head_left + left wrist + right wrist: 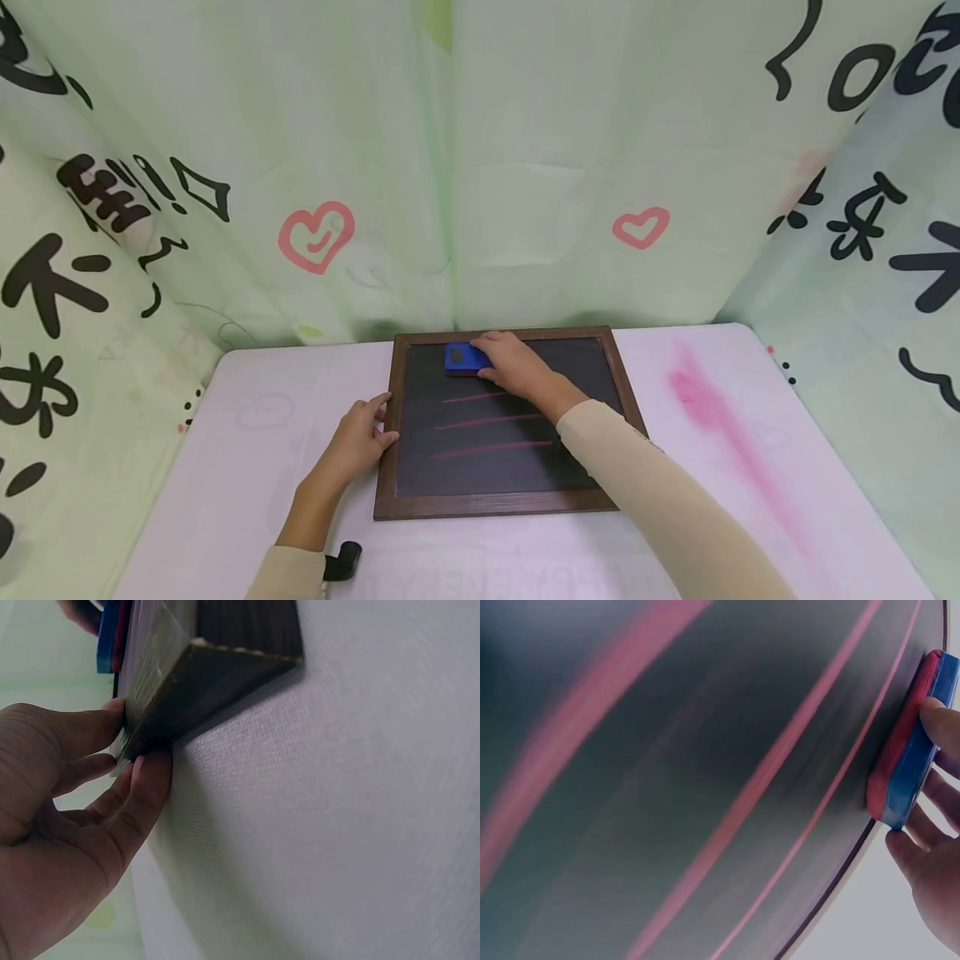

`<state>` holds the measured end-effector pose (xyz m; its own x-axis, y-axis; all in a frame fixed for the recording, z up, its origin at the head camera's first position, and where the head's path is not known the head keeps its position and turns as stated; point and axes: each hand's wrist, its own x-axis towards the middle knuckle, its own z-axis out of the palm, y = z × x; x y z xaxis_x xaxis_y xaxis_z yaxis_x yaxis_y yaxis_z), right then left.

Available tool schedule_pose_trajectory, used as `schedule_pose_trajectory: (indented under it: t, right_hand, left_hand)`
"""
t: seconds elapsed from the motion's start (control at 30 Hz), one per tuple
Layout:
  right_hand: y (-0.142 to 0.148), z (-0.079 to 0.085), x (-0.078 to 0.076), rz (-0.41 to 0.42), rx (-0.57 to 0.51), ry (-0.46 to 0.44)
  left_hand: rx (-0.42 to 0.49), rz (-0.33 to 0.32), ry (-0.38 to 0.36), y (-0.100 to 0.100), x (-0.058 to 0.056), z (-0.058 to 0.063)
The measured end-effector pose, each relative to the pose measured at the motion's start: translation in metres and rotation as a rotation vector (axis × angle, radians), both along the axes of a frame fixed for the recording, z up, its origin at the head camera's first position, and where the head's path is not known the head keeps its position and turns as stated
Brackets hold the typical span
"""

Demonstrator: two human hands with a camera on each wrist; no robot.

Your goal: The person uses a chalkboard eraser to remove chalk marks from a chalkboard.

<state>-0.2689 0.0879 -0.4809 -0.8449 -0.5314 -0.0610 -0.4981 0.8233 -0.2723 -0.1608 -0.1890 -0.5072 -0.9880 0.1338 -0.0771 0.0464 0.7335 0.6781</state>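
A framed chalkboard [525,467] lies on the table with several pink lines drawn across its dark surface. Near its top edge sits a blue board eraser [466,358], whose red felt pad [904,735] lies against the board in the right wrist view. My right hand [517,367] grips this eraser, thumb on one side and fingers on the other. At the chalkboard's left side, my left hand [357,437] holds the brown wooden frame [180,690] by its edge, with thumb and fingertips right at the rim.
The chalkboard stands on a whitish table [285,417] with a pink smear [712,408] at the right. A pale green curtain [525,167] with black characters and pink hearts hangs behind and at both sides. Something black [343,562] juts out by the left sleeve.
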Motion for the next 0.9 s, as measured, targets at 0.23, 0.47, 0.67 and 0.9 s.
schedule_pose_trajectory:
  t: [0.23,0.47,0.67,0.9]
  right_hand:
    - [-0.035,0.0,0.003,-0.045,0.031,0.035]
    - [-0.066,0.002,0.01,-0.078,0.117,0.061]
    - [-0.08,0.002,0.017,-0.087,0.146,0.102]
    - [-0.082,0.002,0.018,-0.093,0.154,0.1]
  left_hand:
    - [0.007,-0.005,-0.005,-0.001,0.0,0.002]
    - [0.014,0.008,-0.015,0.001,-0.002,-0.001]
    - [0.013,0.008,-0.027,0.001,0.0,-0.001]
    - [0.004,0.005,-0.023,0.0,-0.001,-0.003]
